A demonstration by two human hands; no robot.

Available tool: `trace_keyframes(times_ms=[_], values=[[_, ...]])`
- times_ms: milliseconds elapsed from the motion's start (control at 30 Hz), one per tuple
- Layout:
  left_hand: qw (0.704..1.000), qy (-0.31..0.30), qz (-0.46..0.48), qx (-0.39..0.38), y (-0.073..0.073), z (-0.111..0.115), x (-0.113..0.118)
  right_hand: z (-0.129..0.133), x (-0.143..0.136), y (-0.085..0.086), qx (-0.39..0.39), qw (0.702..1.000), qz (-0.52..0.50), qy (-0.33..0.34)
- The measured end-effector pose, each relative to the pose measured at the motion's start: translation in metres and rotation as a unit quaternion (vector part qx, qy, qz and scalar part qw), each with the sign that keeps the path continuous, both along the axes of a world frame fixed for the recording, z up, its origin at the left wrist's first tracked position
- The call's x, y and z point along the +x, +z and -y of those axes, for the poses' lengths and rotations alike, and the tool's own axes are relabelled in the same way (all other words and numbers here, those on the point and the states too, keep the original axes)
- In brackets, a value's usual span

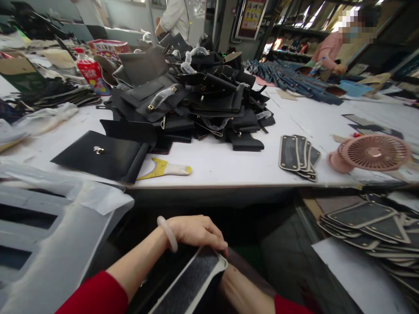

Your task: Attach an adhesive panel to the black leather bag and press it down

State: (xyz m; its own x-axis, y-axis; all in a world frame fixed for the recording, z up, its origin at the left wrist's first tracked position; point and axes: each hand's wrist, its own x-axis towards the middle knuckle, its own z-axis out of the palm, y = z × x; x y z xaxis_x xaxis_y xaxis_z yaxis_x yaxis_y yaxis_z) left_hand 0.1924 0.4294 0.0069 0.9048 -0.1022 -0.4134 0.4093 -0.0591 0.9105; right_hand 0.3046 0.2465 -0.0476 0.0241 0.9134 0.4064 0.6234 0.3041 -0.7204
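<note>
My left grip (pixel 199 231) pinches the end of this long, black, pale-edged panel (pixel 191 281) below the white bench (pixel 216 172) — presumably to steady it — while my right grip's hidden, state unclear.

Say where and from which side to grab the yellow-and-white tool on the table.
I'd pinch its white handle across the width, coming from the near right. The tool lies flat close to the table's front edge, its rounded handle end pointing right; the yellow pointed head is beside the black panel with the clasp, so access looks tighter there.
</note>
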Motion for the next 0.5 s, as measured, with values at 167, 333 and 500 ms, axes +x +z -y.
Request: trace_keyframes(times_ms=[167,333,500], values=[[0.998,-0.012,-0.004,0.068,0.002,0.002,-0.001,-0.001,-0.010,0.001,0.176,0.857,0.469,-0.119],[0.994,-0.018,0.001,0.107,0.005,0.004,-0.002,0.010,-0.013,-0.005,0.218,0.726,0.629,-0.172],[0.991,-0.039,0.006,0.131,0.006,0.002,-0.003,0.005,-0.023,-0.030,-0.272,0.961,0.048,0.027]])
